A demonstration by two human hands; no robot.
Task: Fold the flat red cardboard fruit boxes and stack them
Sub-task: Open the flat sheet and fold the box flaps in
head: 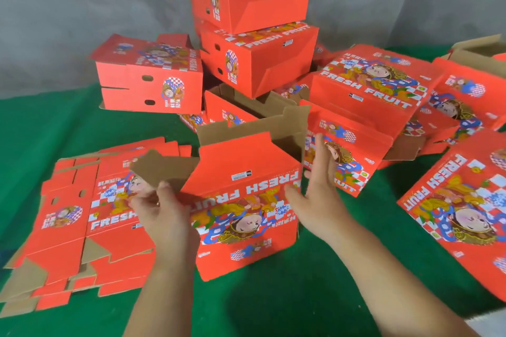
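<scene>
Box (246, 200) half-folded: L hand (161, 213) grips flap, R hand (317, 186) flat.

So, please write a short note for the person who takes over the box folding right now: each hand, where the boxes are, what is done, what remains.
Left hand: pinches the brown side flap of the half-folded box in front.
Right hand: open, fingers straight against that box's right end.
Done: two folded boxes stacked at the back, one more folded box to their left; others lie loose on the right.
Left: close this box's flaps, stack it, then fold the flat pile on the left.
</scene>
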